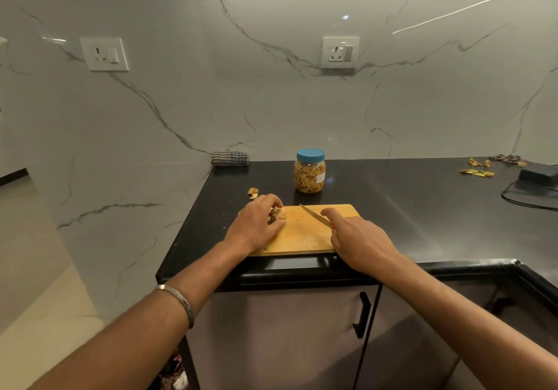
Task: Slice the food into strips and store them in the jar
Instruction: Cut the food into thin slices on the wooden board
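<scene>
Head view: left hand (256, 219) grip curls round the food piece (278, 214) at the cutting board's (305, 235) left edge; right hand (360, 240) grips the knife (315, 215), bare board between; lidded jar (309, 170) beyond on the surface (407, 208)

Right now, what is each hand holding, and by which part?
The left hand grips the food piece from above on the cutting board. The right hand holds the knife by its handle.
</scene>
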